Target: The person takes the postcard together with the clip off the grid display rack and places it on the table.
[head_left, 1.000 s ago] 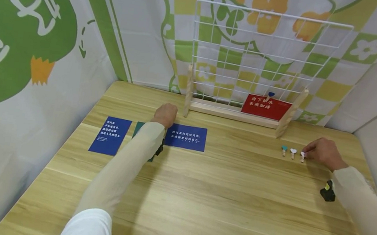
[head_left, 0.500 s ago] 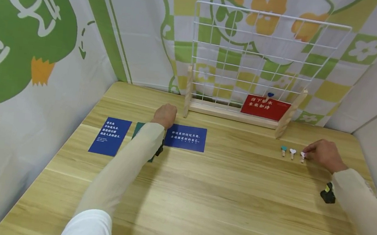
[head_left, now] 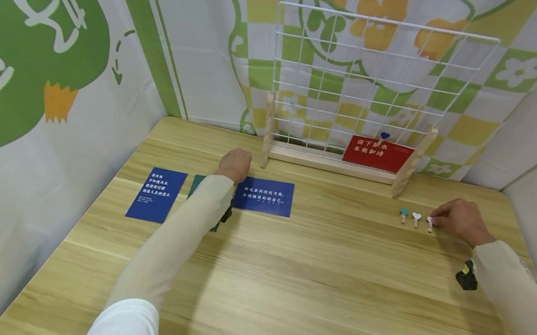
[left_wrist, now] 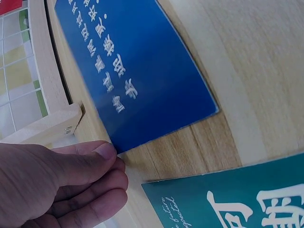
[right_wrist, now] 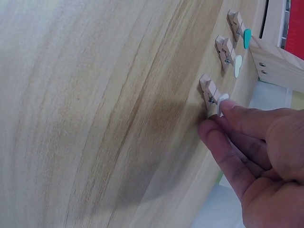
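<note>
My left hand (head_left: 235, 164) pinches the near corner of a blue card (left_wrist: 152, 71) printed with white characters, thumb on top and fingers curled beneath. Beside that card lies a green card (left_wrist: 228, 194), partly covered by my left forearm in the head view. Over on the right, my right hand (head_left: 463, 220) holds the white heart end of a small wooden clothespin (right_wrist: 209, 92) between thumb and fingers. Two similar clothespins stand in line with it, one with a white heart (right_wrist: 238, 66) and one with a teal heart (right_wrist: 247, 39).
A white wire grid (head_left: 328, 91) on wooden feet stands at the table's back. On its lower right hangs a red card (head_left: 376, 154) under a blue heart clip (head_left: 385, 135). Another blue card (head_left: 156, 194) lies far left on the wooden table (head_left: 313, 296). Printed fabric hangs behind.
</note>
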The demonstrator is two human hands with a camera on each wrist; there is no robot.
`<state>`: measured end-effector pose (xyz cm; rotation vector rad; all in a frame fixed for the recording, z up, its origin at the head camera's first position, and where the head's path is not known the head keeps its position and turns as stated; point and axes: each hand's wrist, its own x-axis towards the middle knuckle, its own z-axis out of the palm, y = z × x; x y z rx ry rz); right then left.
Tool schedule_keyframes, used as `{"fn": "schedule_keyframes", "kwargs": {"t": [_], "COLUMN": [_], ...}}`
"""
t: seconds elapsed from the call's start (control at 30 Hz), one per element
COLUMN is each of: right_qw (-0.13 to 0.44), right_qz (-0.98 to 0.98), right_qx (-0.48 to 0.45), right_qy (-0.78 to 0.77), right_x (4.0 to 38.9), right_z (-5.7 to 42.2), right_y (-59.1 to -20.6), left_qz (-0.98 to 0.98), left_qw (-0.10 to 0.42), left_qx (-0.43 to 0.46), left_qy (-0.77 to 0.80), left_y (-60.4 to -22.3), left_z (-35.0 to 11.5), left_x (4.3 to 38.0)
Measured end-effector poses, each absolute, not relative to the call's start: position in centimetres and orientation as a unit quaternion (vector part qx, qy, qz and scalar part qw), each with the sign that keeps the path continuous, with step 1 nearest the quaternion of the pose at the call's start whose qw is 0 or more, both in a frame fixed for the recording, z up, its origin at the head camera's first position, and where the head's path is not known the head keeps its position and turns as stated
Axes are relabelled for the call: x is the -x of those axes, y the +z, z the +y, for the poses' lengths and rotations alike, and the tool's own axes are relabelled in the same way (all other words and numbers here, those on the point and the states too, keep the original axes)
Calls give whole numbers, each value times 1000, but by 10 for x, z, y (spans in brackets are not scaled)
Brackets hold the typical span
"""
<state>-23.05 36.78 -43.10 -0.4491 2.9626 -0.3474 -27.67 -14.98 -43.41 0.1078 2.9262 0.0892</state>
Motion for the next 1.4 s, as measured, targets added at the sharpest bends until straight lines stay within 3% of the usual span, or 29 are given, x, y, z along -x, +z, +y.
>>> {"fn": "schedule_keyframes", "kwargs": {"t": [0.27,0.6,1.4], "right_qw": [68,26,-28], "right_qz": [980,983,983], "right_qx": [143,137,118], "right_qy": [-118,-123,-140], "right_x": [231,230,230], "right_z": [370,370,340], "right_y": [-432,-430,-394], "left_qz": [993,993,993], "left_qw": [109,100,74], "left_qx": [-38,-56,-65], "left_qy": [28,26,67], "left_y": [-433,-424,-411], "left_z": [-151,-144,-119], "left_x": [277,275,279]}}
